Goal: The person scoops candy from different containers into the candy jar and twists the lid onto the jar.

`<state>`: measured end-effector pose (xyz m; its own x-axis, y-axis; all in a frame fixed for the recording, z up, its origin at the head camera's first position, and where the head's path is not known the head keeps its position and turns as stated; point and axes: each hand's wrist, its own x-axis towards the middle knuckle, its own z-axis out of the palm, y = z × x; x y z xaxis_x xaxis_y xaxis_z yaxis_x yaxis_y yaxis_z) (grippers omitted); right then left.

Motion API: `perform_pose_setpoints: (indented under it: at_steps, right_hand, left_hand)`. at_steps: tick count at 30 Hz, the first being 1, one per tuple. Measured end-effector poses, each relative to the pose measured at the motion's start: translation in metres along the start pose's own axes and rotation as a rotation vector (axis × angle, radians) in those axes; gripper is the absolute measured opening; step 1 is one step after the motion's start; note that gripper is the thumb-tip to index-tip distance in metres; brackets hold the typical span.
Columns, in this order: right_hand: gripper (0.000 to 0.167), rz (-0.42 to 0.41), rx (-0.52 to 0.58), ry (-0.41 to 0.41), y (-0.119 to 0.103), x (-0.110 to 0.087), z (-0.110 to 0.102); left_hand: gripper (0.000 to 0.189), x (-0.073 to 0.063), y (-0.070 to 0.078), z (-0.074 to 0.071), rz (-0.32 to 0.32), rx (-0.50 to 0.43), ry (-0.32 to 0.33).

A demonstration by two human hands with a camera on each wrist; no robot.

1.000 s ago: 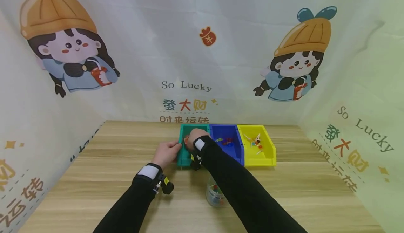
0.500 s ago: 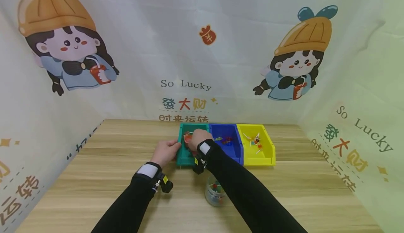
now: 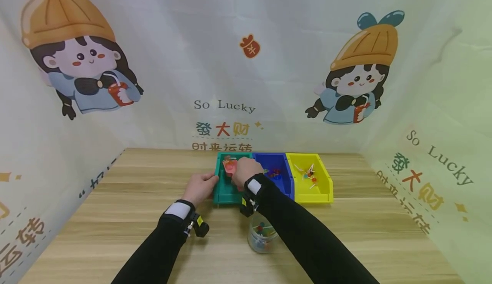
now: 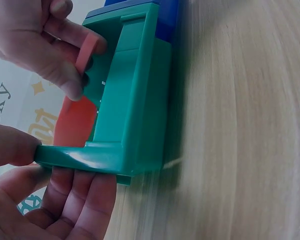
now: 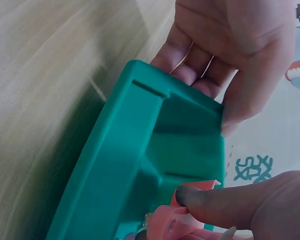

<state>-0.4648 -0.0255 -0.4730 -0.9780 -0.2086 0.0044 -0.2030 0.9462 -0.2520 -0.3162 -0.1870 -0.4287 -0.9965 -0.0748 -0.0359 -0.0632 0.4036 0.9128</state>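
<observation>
My left hand [image 3: 200, 188] grips the left side wall of the green bin [image 3: 226, 197], with the thumb over the rim and the fingers against the outside, as the left wrist view shows. My right hand [image 3: 247, 171] is over the same bin and holds a pink plastic scoop [image 3: 229, 167] by its handle. In the left wrist view the scoop's rounded reddish body [image 4: 76, 122] sits inside the bin's walls. A few small coloured pieces [image 5: 131, 235] show beneath the scoop in the right wrist view; the rest of the bin's contents are hidden.
A blue bin [image 3: 291, 181] with a few small coloured pieces adjoins the green one. Beyond it a yellow bin [image 3: 315, 197] holds several white-stemmed pieces with coloured heads. A clear jar [image 3: 261, 243] with coloured pieces stands in front, partly behind my right forearm.
My right hand has moved slightly right, and the pink scoop shows more clearly over the green bin. The left hand keeps its grip on the bin's wall.
</observation>
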Motion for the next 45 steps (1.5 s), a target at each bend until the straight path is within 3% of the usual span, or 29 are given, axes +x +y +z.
perform_pose_setpoints:
  at_steps: [4,10,13,18,22,31,37,45]
  right_hand:
    - [0.032,-0.004,0.019,0.001,0.009,0.004,0.006]
    - [0.033,0.001,0.059,-0.020,0.015,-0.008,-0.002]
    - [0.035,0.009,0.078,-0.033,0.007,-0.035,-0.023]
    - [0.040,0.039,0.110,-0.052,-0.016,-0.101,-0.083]
    - [0.042,0.070,0.140,-0.038,-0.021,-0.128,-0.107]
    - [0.043,0.084,0.177,-0.028,-0.007,-0.135,-0.115]
    - [0.026,0.069,0.174,0.013,0.002,-0.140,-0.119]
    - [0.021,0.061,0.216,0.004,0.011,-0.150,-0.127]
  left_hand:
    - [0.046,0.002,-0.001,0.000,-0.017,0.012,0.000]
    - [0.046,0.004,-0.002,0.000,-0.035,0.021,-0.004]
    - [0.047,0.005,-0.003,0.001,-0.033,0.019,-0.005]
    - [0.048,0.006,-0.002,0.001,-0.044,0.019,-0.015]
    - [0.051,0.007,-0.001,0.000,-0.061,0.041,-0.021]
    - [0.065,0.004,-0.001,-0.003,-0.131,0.072,0.019]
    - [0.054,0.000,-0.001,-0.001,-0.123,0.040,0.074]
    - [0.047,-0.003,0.001,0.002,-0.106,-0.020,0.128]
